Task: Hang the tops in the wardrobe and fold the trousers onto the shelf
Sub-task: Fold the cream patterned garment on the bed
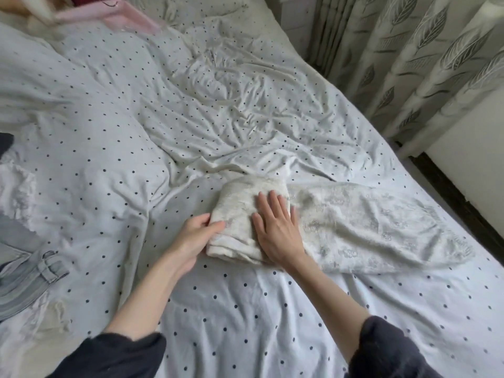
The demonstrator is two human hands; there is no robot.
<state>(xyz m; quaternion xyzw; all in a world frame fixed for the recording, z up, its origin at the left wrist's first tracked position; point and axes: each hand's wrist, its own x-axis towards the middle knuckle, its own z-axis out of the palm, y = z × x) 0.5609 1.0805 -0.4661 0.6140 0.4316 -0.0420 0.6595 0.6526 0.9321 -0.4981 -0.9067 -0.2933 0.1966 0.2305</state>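
No writing or label can be read on any fabric here. The cream patterned trousers lie on the bed, over its white sheet with dark dots, partly folded into a thick bundle at their left end while the rest trails flat to the right; the left hand grips the bundle's left edge with curled fingers and thumb, and the right hand presses flat on top with fingers straight and spread. Grey jeans lie at the bed's left edge, a pink garment at the far corner, and leaf-print curtains hang to the right.
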